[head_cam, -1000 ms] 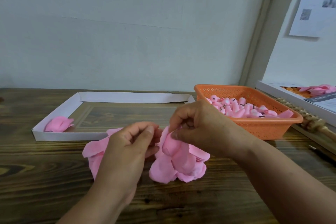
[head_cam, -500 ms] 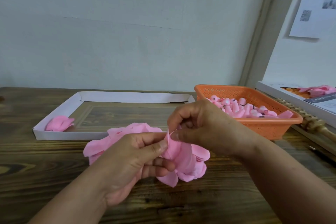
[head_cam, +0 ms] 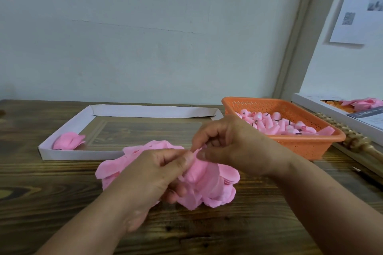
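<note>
head view: fingers of left hand (head_cam: 153, 174) and right hand (head_cam: 234, 145) pinch a soft, curled pink petal (head_cam: 198, 168) above the petal pile (head_cam: 221, 194).

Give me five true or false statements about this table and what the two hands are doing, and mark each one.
1. The orange basket holds many pink buds. True.
2. The white tray is packed with flowers. False: only one pink flower lies in it, at its near left corner.
3. The left hand and the right hand both pinch the pink piece between them. True.
4. The loose pink petals are heaped inside the basket. False: they lie on the wooden table, under the hands.
5. The right hand reaches into the basket. False: it is in front of the basket, at the pink piece.
</note>
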`<state>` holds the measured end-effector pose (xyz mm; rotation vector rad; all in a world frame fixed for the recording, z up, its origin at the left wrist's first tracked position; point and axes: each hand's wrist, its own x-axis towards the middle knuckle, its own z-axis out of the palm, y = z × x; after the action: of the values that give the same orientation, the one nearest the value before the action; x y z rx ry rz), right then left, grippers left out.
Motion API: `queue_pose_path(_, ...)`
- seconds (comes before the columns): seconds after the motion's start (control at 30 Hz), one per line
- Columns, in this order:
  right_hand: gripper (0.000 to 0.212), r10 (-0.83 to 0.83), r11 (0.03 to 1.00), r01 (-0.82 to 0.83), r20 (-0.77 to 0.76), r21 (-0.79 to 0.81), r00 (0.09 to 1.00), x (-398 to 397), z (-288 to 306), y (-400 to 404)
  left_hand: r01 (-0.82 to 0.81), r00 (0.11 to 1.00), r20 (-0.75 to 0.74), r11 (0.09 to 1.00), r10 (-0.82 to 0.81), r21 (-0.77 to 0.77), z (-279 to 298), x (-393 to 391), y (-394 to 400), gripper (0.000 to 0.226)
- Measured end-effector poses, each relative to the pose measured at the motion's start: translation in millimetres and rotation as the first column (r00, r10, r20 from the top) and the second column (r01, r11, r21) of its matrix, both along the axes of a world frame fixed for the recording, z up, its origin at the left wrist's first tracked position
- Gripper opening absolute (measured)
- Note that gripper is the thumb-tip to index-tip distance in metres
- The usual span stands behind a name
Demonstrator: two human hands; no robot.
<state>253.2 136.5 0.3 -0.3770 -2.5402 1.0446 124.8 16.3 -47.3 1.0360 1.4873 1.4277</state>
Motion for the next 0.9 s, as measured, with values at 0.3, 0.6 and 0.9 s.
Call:
queue_pose_path(0.3,0.016,-0.040,0.999,0.039,-0.047,-0.025,0.998,4.8,1.2,5.9,0.079,0.925,0.379,0.984,-0.013,-0.161,-21.9,-2.8,-9.2,0.031)
queue_pose_path(0.6,0.016,-0.024,0.999,0.023,0.024,0.033,0.999,1.6,4.5,-2.1,0.086,0.853,0.517,0.996,-0.066,-0.015,-19.1,5.4,-11.6,0.027)
queue_pose_path(0.9,0.009,-0.036,0.999,0.035,0.069,0.020,0.997,3.6,2.7,-3.4,-0.195,0.899,-0.334,0.942,0.283,0.275,-28.8,14.9,-12.2,0.053)
